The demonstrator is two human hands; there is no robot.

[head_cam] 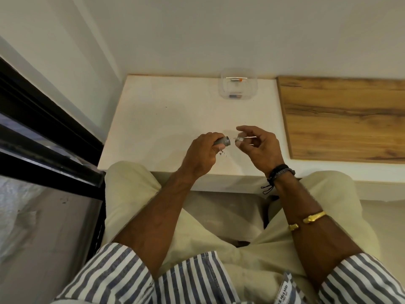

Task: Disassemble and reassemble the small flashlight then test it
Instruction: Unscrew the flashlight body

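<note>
My left hand (202, 153) is wrapped around the grey flashlight body (223, 141), whose open end points right. My right hand (258, 148) pinches a small silvery flashlight part (240, 139) between thumb and fingers, a short gap away from the body's open end. Both hands hover just above the white table (164, 119). Most of the body is hidden inside my left fist. A few dark specks (221, 152) lie on the table under my left hand.
A clear plastic container (238, 85) stands at the table's back edge with small batteries or parts inside. A wooden panel (341, 117) lies to the right. A black window frame (43, 137) runs along the left. My knees sit below the table's front edge.
</note>
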